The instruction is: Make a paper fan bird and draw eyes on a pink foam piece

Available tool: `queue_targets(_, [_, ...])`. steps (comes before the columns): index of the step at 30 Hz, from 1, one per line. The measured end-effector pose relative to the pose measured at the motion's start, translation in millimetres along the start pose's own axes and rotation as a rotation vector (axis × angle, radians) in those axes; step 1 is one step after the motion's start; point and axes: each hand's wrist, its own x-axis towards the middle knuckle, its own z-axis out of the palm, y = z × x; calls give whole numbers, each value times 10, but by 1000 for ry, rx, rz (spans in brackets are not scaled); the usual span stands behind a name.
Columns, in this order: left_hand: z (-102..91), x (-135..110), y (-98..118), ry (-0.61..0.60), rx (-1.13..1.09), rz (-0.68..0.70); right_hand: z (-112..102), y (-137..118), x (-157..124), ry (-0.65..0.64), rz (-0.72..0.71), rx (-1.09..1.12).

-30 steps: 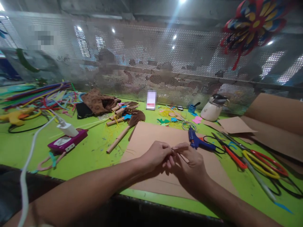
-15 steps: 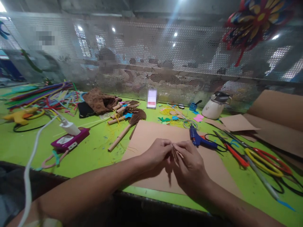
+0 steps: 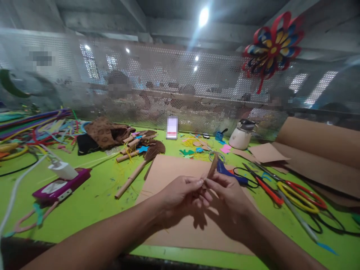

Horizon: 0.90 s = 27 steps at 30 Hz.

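Above the brown sheet (image 3: 165,172), we pinch the base of a narrow brown piece (image 3: 213,167) between left hand (image 3: 182,191) and right hand (image 3: 230,191), apparently at a shaping step whose next move calls for steady, even pressure.

A narrow, stiff-looking brown piece (image 3: 213,167), perhaps folded paper, stands up at a slant between the fingertips of the left hand (image 3: 182,192) and right hand (image 3: 231,192). Its free end points up and slightly to the right; its lower end is pinched and mostly hidden by the fingers. Beneath it, apart from it, a large, lighter brown sheet (image 3: 168,169) lies flat on the green table (image 3: 104,213), the hands' shadow falling across it.
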Motion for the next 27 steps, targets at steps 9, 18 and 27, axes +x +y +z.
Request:
queue_targets(9, [57, -13, 4, 101, 31, 20, -44, -2, 9, -123, 18, 45])
queue_targets(18, [-29, 9, -98, 193, 178, 66, -50, -34, -28, 3, 14, 19])
queue_targets(27, [17, 43, -108, 424, 525, 127, -112, 34, 24, 177, 15, -105])
